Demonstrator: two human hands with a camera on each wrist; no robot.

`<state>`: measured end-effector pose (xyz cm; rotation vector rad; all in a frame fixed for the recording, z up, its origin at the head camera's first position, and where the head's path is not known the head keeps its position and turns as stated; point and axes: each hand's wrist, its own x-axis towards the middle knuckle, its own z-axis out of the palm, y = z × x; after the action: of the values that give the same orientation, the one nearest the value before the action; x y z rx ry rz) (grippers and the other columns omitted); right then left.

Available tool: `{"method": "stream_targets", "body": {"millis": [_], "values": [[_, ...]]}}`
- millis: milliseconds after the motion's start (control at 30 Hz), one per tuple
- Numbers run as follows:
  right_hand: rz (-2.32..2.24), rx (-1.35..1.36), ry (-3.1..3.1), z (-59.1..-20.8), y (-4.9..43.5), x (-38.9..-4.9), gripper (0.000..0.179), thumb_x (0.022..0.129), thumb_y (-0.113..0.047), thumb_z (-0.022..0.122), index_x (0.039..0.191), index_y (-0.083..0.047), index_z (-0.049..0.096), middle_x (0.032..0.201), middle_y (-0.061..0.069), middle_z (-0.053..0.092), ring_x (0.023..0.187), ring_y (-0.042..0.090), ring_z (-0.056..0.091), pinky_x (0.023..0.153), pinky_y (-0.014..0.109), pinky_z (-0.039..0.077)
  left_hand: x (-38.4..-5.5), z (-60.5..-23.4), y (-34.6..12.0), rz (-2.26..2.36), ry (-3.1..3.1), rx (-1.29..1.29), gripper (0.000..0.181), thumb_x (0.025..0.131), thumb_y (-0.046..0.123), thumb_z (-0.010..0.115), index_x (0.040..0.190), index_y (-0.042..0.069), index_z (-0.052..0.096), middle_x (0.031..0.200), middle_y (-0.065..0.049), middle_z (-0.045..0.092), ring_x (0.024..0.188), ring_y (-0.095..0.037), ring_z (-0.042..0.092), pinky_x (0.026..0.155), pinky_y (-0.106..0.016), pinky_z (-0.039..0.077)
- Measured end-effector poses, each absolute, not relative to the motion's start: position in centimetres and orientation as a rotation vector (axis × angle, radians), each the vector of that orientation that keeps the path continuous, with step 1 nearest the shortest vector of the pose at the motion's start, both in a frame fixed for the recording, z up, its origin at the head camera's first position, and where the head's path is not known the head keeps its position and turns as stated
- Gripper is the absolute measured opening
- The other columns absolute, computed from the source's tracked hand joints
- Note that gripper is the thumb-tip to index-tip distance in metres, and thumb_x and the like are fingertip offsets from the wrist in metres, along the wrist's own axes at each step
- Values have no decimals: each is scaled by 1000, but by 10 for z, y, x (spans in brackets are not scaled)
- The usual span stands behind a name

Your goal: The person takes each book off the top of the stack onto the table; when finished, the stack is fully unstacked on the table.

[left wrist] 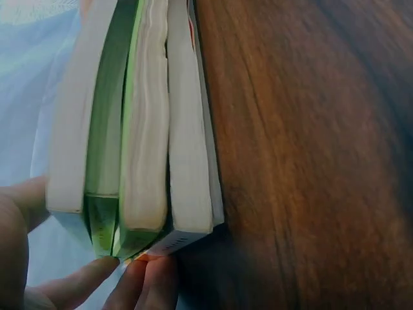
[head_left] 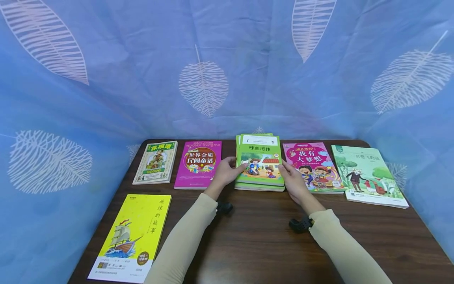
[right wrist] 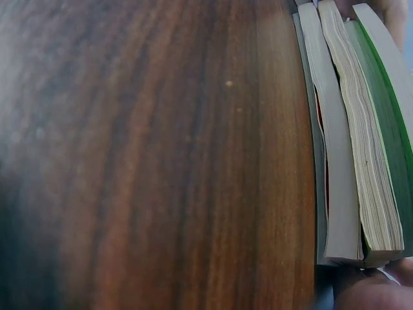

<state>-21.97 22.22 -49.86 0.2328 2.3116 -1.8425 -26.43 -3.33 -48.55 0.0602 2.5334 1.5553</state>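
Observation:
In the head view, a green picture-cover book (head_left: 263,167) lies on top of a stack of several books (head_left: 259,188) at the table's back middle. My left hand (head_left: 228,173) holds the top book's left edge, thumb over the cover. On the opposite edge, my right hand (head_left: 296,183) grips it with the thumb near the cover. The left wrist view shows page edges of the stack, with a green gap below the top book (left wrist: 74,129); fingers (left wrist: 84,281) touch the stack's side. Part of the right hand is cut off in the right wrist view.
Left of the stack lie a purple book (head_left: 198,165) and a small green-and-cream book (head_left: 155,162). A yellow book (head_left: 131,232) is at the front left. To the right are a pink book (head_left: 312,157) and a pale green book (head_left: 369,173). Behind hangs a blue leaf-patterned cloth (head_left: 241,79).

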Motion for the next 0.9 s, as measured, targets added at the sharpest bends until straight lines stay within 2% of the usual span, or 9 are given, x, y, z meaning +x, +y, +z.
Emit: {"method": "stream_targets", "body": {"millis": [167,333,533,733,900], "values": [[-1849,279,2306,-500,221,-221,64,113,-52,35,169,-26,19,176,10,24,163,31,25,133,47,24,-267,-486,-34,1560,2534,64,62,98,39,74,145,2,59,131,-18,68,119,-33,66,102,-48,58],[-1878,269,2283,-500,221,-222,62,114,-50,31,169,-24,20,178,1,16,166,25,12,135,46,18,-267,-484,-36,1586,2485,25,60,99,33,74,148,3,57,137,-19,66,125,-34,64,106,-49,56],[-1889,199,2282,-501,224,-220,58,116,-35,35,170,-22,16,178,7,11,165,28,15,134,46,19,-263,-479,-40,1609,2437,-20,54,98,25,74,143,0,58,135,-20,65,122,-34,65,100,-43,59],[-1871,160,2290,-502,224,-219,61,115,-34,39,170,-21,15,178,11,13,165,30,15,133,45,23,-260,-473,-52,1612,2382,-80,55,93,25,80,138,2,58,133,-17,63,122,-34,63,104,-46,56],[-1862,157,2309,-501,224,-219,62,115,-34,39,170,-20,14,177,14,14,164,33,16,132,47,24,-256,-470,-65,1653,2306,-91,54,90,18,83,132,4,53,122,-15,63,108,-27,64,91,-41,58]]}}
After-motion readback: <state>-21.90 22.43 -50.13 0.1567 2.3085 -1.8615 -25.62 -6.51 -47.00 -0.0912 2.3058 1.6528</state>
